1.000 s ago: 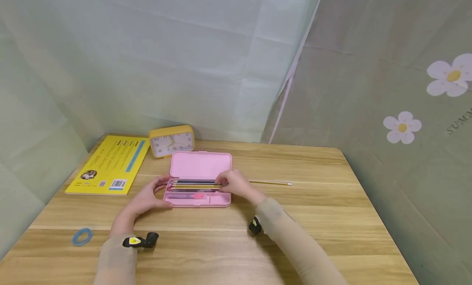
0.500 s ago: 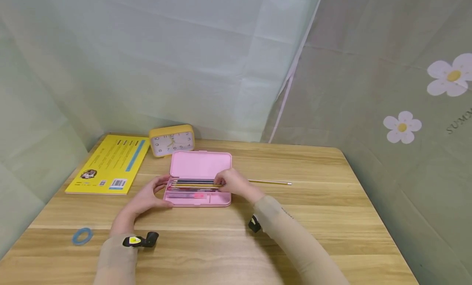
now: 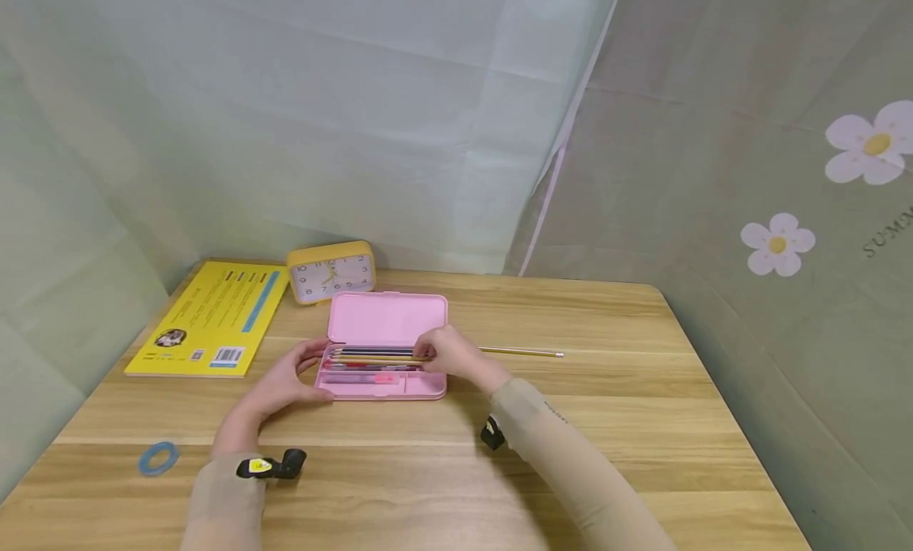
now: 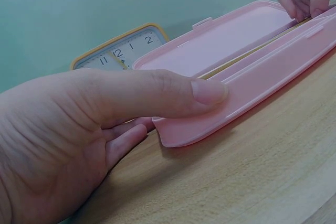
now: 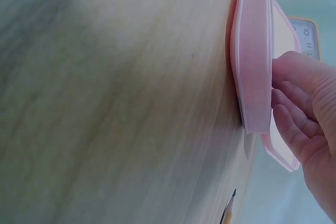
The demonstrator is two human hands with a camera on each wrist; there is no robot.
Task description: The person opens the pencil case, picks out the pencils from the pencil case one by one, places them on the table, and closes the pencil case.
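A pink pencil case (image 3: 388,317) lies with its lid up on the wooden table. Several pencils fill its long compartment, and a pen with a pink end (image 3: 364,380) lies in the front one. My left hand (image 3: 285,376) grips the case's left end; in the left wrist view the thumb (image 4: 207,92) presses the front wall. My right hand (image 3: 456,353) reaches into the right end, thumb and fingertips pinching a yellow pencil (image 3: 378,361) among the others. The right wrist view shows the case's side wall (image 5: 254,51) hiding those fingertips.
Right of the case lies another pencil (image 3: 528,351) with a white end. A yellow alarm clock (image 3: 331,273) stands behind the case. At the left are a yellow book (image 3: 214,321) and a blue ring (image 3: 158,458). Fabric hangs behind the table.
My right hand has shifted very slightly left and away from me at the pencils. My left hand and the case hold their places.
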